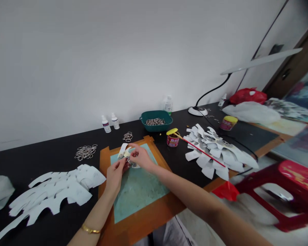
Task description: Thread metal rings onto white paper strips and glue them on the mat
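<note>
Near the top of a pale green sheet (141, 191), my left hand (116, 172) pinches the lower left edge of a small white cut piece (123, 149) with metal parts on it. My right hand (141, 158) comes in from the right, its thumb and forefinger closed at the same piece. What lies between the right fingertips is too small to make out. The sheet is framed by brown tape (154, 218) on the black table (89, 136). Metal rings (128, 136) lie just behind the piece.
More rings (86, 152) and stacked white cutouts (59, 189) lie left. Behind are two small bottles (106, 124) and a green basin (156, 127) of metal rings. Rightward stand a red tin (172, 140) with a red stick (202, 149) across it, white cutouts (213, 153) and a lamp (198, 111).
</note>
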Available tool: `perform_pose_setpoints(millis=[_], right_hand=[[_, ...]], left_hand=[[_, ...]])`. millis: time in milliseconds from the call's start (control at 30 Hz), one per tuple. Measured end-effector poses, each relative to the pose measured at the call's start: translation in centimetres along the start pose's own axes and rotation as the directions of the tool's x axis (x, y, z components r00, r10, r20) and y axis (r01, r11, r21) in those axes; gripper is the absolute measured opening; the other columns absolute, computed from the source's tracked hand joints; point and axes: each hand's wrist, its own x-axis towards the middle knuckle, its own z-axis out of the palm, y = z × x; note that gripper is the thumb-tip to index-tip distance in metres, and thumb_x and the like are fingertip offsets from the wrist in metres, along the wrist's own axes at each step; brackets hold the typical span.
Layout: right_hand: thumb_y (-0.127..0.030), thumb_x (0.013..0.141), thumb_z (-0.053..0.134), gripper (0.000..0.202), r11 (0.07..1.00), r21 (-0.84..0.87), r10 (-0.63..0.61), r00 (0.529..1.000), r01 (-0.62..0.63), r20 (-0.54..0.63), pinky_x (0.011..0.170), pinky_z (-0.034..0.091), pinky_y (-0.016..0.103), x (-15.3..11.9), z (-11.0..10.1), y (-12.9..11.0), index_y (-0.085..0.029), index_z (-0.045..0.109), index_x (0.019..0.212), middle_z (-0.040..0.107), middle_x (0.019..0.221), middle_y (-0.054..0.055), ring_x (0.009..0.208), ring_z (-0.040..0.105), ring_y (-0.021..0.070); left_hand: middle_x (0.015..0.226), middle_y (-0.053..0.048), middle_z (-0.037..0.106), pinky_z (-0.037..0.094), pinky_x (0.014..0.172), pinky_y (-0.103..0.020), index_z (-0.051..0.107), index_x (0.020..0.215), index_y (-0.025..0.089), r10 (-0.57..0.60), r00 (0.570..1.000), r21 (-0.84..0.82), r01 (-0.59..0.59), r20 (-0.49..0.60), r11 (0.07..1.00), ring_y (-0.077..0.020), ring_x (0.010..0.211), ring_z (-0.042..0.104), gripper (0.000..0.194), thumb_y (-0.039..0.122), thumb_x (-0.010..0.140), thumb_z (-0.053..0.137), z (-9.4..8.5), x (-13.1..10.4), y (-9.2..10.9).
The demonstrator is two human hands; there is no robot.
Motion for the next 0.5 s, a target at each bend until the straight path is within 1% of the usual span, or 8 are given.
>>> perform_pose_setpoints(millis=[67,100,133,167,233,333,433,500], right_hand=[[-0.014,0.078,0.068,0.033,0.984,-0.130,-0.125,0.992,0.124,0.000,0.074,0.046,0.028,0.0,-0.6,-0.3,-0.021,0.067,0.110,0.063,0.079,-0.001,0.073,0.058,0.0137],[-0.018,0.080,0.070,0.021,0.958,-0.205,-0.205,0.979,0.200,-0.001,0.077,0.044,0.028,-0.1,-0.9,-0.4,-0.021,0.070,0.101,0.064,0.083,0.001,0.079,0.059,0.0150],[-0.022,0.082,0.071,0.012,0.921,-0.281,-0.276,0.961,0.269,0.014,0.079,0.043,0.029,-0.1,-1.1,-0.6,-0.020,0.072,0.093,0.065,0.085,0.003,0.083,0.058,0.0164],[-0.025,0.082,0.072,0.007,0.877,-0.353,-0.330,0.943,0.326,0.051,0.081,0.041,0.030,-0.2,-1.2,-0.8,-0.019,0.072,0.087,0.065,0.086,0.004,0.086,0.058,0.0177],[-0.025,0.083,0.072,0.006,0.787,-0.472,-0.372,0.916,0.397,0.150,0.081,0.037,0.032,-0.3,-1.2,-1.1,-0.019,0.072,0.081,0.067,0.085,0.004,0.089,0.057,0.0196],[-0.023,0.088,0.066,0.010,0.669,-0.593,-0.368,0.893,0.449,0.261,0.081,0.034,0.034,-0.4,-0.9,-1.3,-0.019,0.072,0.081,0.068,0.086,0.005,0.089,0.055,0.0205],[-0.023,0.092,0.060,0.018,0.563,-0.668,-0.374,0.871,0.487,0.319,0.082,0.033,0.036,-0.6,-0.5,-1.5,-0.018,0.071,0.080,0.068,0.086,0.008,0.089,0.053,0.0218],[-0.021,0.090,0.059,0.016,0.539,-0.697,-0.371,0.876,0.473,0.308,0.083,0.033,0.036,-0.7,-0.3,-1.5,-0.016,0.071,0.081,0.067,0.086,0.010,0.089,0.054,0.0225]], left_hand=[[0.077,-0.007,0.072,0.051,0.072,-0.027,0.075,0.082,0.012,0.026,1.000,0.052,-0.027,0.005,0.998,-0.0163,0.072,0.065,0.042,0.045,0.058,0.084,-0.1,0.0,-0.2],[0.076,-0.006,0.072,0.051,0.072,-0.027,0.075,0.081,0.012,0.035,0.999,0.072,-0.035,0.000,0.997,-0.0166,0.071,0.064,0.042,0.046,0.058,0.084,-0.1,-0.1,-0.3],[0.075,-0.006,0.072,0.051,0.071,-0.027,0.075,0.079,0.012,0.043,0.999,0.084,-0.042,-0.007,0.996,-0.0167,0.071,0.064,0.042,0.047,0.057,0.084,-0.1,-0.1,-0.3],[0.075,-0.006,0.072,0.051,0.071,-0.027,0.075,0.079,0.013,0.049,0.999,0.087,-0.048,-0.015,0.995,-0.0169,0.071,0.064,0.041,0.047,0.057,0.084,-0.1,-0.1,-0.3],[0.077,-0.006,0.073,0.051,0.071,-0.027,0.076,0.080,0.014,0.054,0.998,0.075,-0.053,-0.015,0.996,-0.0170,0.072,0.065,0.041,0.047,0.056,0.084,-0.1,-0.1,-0.3],[0.079,-0.007,0.073,0.051,0.072,-0.028,0.076,0.082,0.014,0.050,0.999,0.042,-0.050,-0.014,0.998,-0.0169,0.072,0.065,0.041,0.046,0.057,0.084,0.0,0.0,-0.3],[0.079,-0.007,0.073,0.051,0.075,-0.029,0.075,0.082,0.014,0.041,0.999,0.031,-0.041,-0.012,0.999,-0.0180,0.074,0.066,0.039,0.045,0.060,0.083,0.0,0.0,-0.4],[0.081,-0.007,0.073,0.051,0.078,-0.030,0.075,0.084,0.014,0.038,0.999,0.039,-0.038,-0.007,0.999,-0.0187,0.077,0.066,0.039,0.045,0.061,0.082,-0.1,0.0,-0.5]])
